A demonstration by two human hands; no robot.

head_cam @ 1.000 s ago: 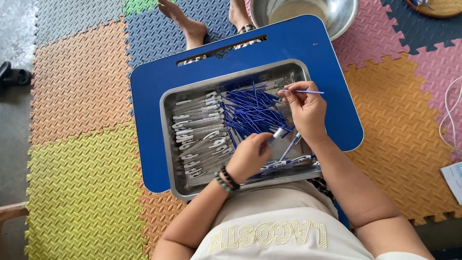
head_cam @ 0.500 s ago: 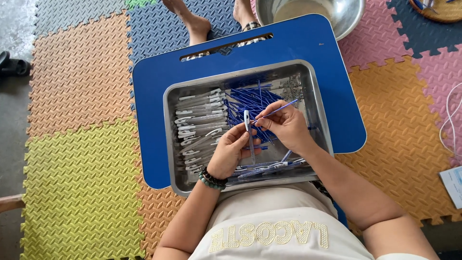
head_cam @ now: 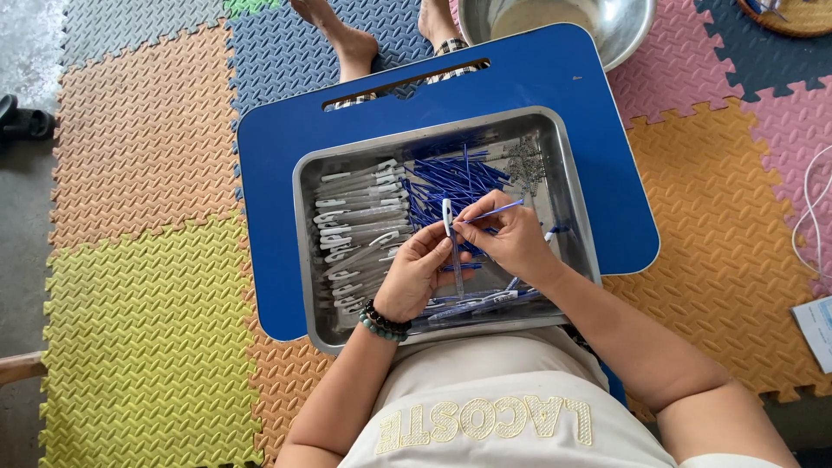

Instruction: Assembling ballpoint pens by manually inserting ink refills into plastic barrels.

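Just right of the frame's centre, I see my left hand [head_cam: 422,273] pinching a clear pen barrel [head_cam: 452,247] upright over the steel tray [head_cam: 572,186]; its white clip end points toward the top of the frame. My right hand [head_cam: 511,243] sits just beside it, fingertips closed on a thin blue refill [head_cam: 496,211] that slants up to the right, its near end close to the barrel's top. Whether they touch, I cannot tell. In the tray, clear barrels [head_cam: 360,221] lie stacked at the left, blue refills [head_cam: 451,178] are heaped in the middle, and small springs [head_cam: 524,160] lie toward the upper right. Finished pens [head_cam: 472,303] rest along the tray's lower edge. The tray lies on a blue lap desk [head_cam: 269,173] over coloured foam mats [head_cam: 139,303].
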